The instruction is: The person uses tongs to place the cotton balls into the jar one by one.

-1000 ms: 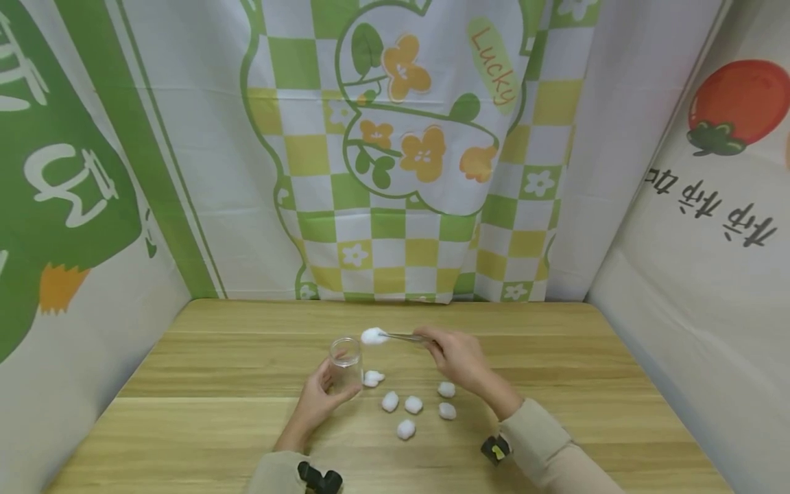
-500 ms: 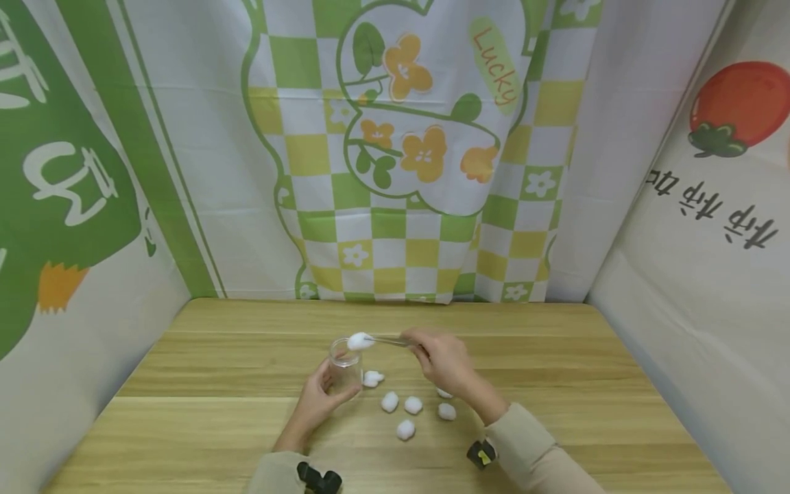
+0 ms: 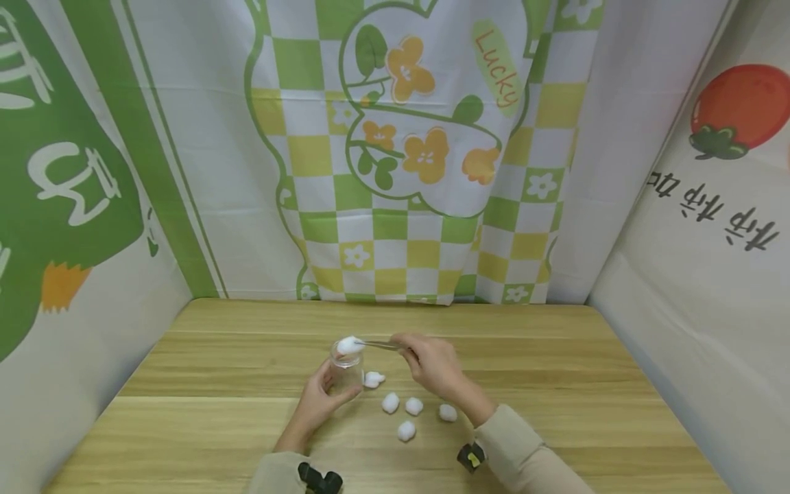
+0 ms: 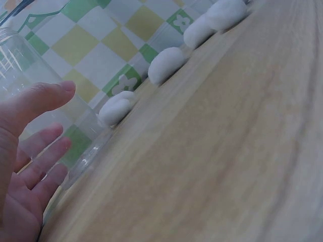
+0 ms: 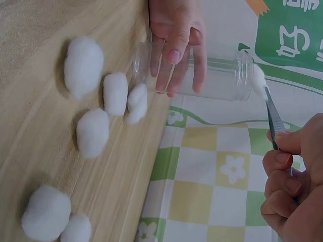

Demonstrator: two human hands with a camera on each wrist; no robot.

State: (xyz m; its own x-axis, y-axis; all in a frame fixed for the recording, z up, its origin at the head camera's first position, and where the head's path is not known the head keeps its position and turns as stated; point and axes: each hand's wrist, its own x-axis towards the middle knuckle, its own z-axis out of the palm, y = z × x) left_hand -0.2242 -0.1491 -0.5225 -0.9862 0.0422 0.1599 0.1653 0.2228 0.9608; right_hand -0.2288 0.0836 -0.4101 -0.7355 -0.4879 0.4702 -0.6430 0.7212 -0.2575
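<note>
Beige, apparently cuffed sleeves [image 3: 517, 447]

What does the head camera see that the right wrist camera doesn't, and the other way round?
Only head: the word "Lucky", the red fruit picture and the sleeves.

Only right wrist: a sixth cotton ball lying on the table.

Both: the other five lying cotton balls, the left hand around the glass jar, and the right hand holding tweezers that pinch one more cotton ball at the jar's mouth.
</note>
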